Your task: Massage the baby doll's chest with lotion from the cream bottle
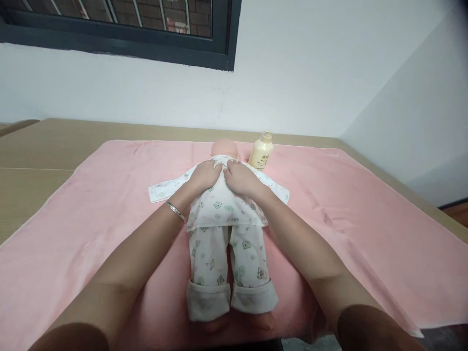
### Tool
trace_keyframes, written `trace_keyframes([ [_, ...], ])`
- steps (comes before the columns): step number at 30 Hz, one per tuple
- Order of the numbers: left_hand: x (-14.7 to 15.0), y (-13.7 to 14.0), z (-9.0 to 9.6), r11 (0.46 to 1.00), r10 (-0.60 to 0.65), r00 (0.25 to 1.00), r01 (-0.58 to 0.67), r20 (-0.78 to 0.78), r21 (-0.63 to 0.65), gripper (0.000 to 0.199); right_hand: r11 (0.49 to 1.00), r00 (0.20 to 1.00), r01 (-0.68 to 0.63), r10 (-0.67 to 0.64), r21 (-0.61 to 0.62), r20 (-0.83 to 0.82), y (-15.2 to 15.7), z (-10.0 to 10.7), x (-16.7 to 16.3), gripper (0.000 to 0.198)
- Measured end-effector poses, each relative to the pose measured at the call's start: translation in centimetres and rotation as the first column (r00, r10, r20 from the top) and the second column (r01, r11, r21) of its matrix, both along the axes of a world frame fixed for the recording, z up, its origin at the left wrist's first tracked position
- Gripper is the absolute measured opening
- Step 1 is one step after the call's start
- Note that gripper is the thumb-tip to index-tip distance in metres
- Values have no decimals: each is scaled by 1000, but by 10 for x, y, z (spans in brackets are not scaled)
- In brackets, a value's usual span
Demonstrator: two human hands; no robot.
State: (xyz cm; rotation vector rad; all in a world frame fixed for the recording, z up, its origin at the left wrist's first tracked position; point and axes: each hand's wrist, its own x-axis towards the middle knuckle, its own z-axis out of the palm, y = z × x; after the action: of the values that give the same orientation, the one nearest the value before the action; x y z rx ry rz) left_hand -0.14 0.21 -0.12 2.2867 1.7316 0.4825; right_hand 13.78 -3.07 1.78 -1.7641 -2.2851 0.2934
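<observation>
A baby doll (pixel 224 147) lies stretched out on a pink blanket, its head toward the wall. It wears a white printed long-sleeved top (pixel 228 207) and matching pants (pixel 246 251) with rolled-up cuffs. My left hand (pixel 205 175), with a silver bangle at the wrist, is closed on the top's cloth just below the neckline. Beside it my right hand (pixel 241 178) is closed on the same cloth, thumbs close together. The fingertips are partly hidden. Both sleeves spread outward, and the doll's feet show dimly below the cuffs.
The pink blanket (pixel 109 214) covers much of a wooden table (pixel 40 146). A pale yellow pump bottle (pixel 261 152) stands right of the doll's head. Behind the table rises a white wall (pixel 292 73) with a dark-framed window (pixel 219 58).
</observation>
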Motion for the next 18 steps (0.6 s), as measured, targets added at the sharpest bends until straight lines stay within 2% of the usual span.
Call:
trace_keyframes([
  [2, 2, -1, 0, 1000, 21, 1000, -21, 4, 15, 49, 1000, 1000, 5, -5, -2, -15, 1, 1, 2, 43],
  [4, 9, -10, 5, 998, 36, 997, -32, -73, 51, 46, 1000, 999, 21, -21, -1, -44, 7, -1, 5, 46],
  [8, 20, -27, 20, 999, -42, 976, 43, -213, 1, 35, 996, 995, 90, -88, 29, -48, 17, -6, 10, 48],
  [13, 7, -15, 19, 997, -48, 995, 43, -82, -58, 40, 994, 991, 86, -93, 71, 101, -3, 2, -3, 44],
  [16, 2, -7, 15, 997, -52, 998, 50, -21, -62, 44, 997, 966, 19, -38, 73, 257, -19, 8, -13, 38],
  [18, 4, -10, 17, 998, -25, 999, 23, -36, -58, 45, 997, 950, -24, 1, 70, 313, -20, 8, -14, 37],
])
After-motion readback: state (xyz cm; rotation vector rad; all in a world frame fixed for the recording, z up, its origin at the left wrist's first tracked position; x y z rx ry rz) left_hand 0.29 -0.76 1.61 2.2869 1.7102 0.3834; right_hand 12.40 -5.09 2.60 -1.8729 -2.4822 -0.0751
